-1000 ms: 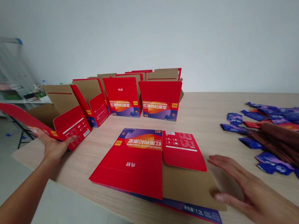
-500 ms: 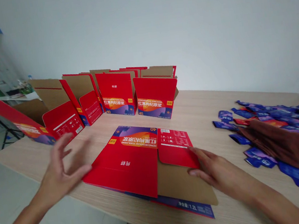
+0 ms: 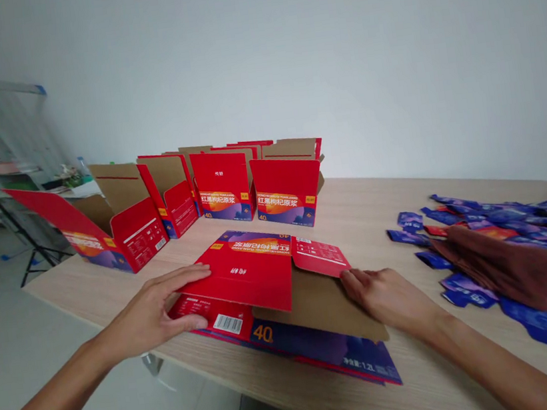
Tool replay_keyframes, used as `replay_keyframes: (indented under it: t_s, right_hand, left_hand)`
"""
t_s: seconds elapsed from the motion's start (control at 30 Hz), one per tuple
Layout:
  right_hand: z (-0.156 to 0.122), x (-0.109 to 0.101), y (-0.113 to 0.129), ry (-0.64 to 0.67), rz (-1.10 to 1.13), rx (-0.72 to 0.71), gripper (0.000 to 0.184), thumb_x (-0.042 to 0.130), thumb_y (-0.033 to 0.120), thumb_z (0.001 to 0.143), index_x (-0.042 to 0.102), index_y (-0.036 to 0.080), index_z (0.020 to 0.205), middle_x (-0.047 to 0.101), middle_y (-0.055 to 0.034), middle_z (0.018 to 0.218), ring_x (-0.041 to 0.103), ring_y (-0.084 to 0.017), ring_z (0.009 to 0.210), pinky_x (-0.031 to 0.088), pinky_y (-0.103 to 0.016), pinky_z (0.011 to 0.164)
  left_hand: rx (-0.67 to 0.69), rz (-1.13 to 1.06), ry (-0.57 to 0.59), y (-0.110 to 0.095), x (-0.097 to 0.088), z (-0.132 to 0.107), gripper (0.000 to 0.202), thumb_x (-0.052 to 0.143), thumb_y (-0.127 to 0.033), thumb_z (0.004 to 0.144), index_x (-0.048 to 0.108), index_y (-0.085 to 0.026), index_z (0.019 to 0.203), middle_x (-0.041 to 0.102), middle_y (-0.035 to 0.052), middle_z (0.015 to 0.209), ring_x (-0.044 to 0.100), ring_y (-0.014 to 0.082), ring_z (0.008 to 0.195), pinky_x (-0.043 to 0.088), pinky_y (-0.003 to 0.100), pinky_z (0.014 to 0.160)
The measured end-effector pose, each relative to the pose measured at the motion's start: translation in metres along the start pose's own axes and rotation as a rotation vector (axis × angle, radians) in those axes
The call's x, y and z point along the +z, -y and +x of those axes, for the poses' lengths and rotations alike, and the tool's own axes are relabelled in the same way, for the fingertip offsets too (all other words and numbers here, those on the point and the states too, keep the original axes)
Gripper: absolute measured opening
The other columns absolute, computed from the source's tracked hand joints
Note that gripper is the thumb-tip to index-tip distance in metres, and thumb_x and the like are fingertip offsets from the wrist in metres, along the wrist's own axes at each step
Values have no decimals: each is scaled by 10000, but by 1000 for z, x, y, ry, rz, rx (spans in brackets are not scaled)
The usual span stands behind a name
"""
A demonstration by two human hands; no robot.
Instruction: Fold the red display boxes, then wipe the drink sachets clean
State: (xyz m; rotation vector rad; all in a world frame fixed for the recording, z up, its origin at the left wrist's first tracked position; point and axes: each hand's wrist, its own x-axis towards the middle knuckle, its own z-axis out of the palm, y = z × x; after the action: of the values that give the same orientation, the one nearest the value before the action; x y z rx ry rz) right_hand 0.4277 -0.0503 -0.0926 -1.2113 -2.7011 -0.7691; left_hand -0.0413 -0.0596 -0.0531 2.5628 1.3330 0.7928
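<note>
A folded-flat red and purple carton (image 3: 247,272) lies before me, its upper layer raised off another flat carton (image 3: 306,338) on the table. My left hand (image 3: 166,306) is at its left edge, fingers laid over the red panel and thumb lower down, near a barcode panel. At the other end, my right hand (image 3: 380,288) pinches the edge of the red side flap, where brown cardboard shows. The fingertips of the right hand are partly hidden behind the flap.
Several erected cartons (image 3: 285,193) with raised lids stand along the back and left of the table (image 3: 370,212). Many blue and red pouches (image 3: 472,296) are spread at the right, a brown cloth (image 3: 498,266) on top. A tripod (image 3: 29,230) stands beyond the left edge.
My left hand has moved in from the left and taken the carton's left edge. The carton's upper layer has lifted, uncovering more of the flat carton beneath. My right hand keeps hold of the flap.
</note>
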Motion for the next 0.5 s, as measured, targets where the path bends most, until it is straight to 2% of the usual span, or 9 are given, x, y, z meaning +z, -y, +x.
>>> replay_keyframes:
  t_s: [0.1, 0.17, 0.23, 0.3, 0.37, 0.43, 0.5]
  right_hand:
    - [5, -20, -20, -23, 0, 26, 253, 454, 70, 1068, 640, 174, 931, 726, -80, 736, 698, -233, 591, 262, -350, 536]
    - [8, -33, -35, -27, 20, 43, 263, 463, 104, 1068, 635, 189, 889, 730, -76, 720, 696, -230, 594, 254, -344, 549]
    - [11, -44, -48, -30, 53, 72, 272, 475, 141, 1064, 631, 206, 851, 734, -63, 701, 696, -220, 588, 260, -334, 550]
    - [12, -53, -59, -40, 98, 123, 279, 474, 192, 1076, 648, 218, 860, 747, -58, 696, 709, -221, 584, 295, -318, 542]
    - [9, -60, -66, -70, 154, 184, 281, 439, 267, 1117, 683, 222, 986, 802, -73, 792, 765, -233, 651, 411, -300, 562]
    - [1, -67, -69, -134, 400, 281, 296, 439, 417, 1154, 664, 226, 1177, 851, -108, 1000, 827, -250, 807, 573, -313, 680]
    - [-11, -72, -70, -220, 825, 396, 427, 476, 619, 1136, 627, 250, 1289, 833, -144, 1220, 840, -277, 1008, 657, -368, 859]
  left_hand:
    - [3, -27, -128, -17, -11, 11, 548, 796, -611, 923, 782, -264, 1346, 793, 86, 1374, 766, 302, 1272, 624, 465, 1125]
    - [1, -25, -240, -28, -18, 24, 387, 724, -546, 989, 832, -249, 1212, 845, 72, 1222, 821, 265, 1096, 671, 397, 983]
    - [13, 14, -360, -40, -26, 43, 311, 691, -495, 1006, 854, -239, 1072, 866, 56, 1062, 828, 236, 929, 658, 340, 831]
    - [33, 79, -477, -51, -35, 66, 283, 690, -466, 991, 852, -235, 976, 858, 40, 936, 794, 213, 804, 602, 314, 739]
    - [44, 128, -575, -62, -44, 91, 261, 682, -428, 969, 841, -228, 920, 832, 27, 849, 729, 183, 702, 534, 300, 676]
    - [43, 139, -640, -73, -51, 116, 230, 683, -382, 937, 829, -215, 874, 795, 16, 778, 648, 156, 634, 477, 296, 644]
    - [32, 123, -674, -84, -57, 138, 198, 686, -335, 905, 819, -200, 846, 765, 10, 749, 594, 144, 630, 445, 301, 648]
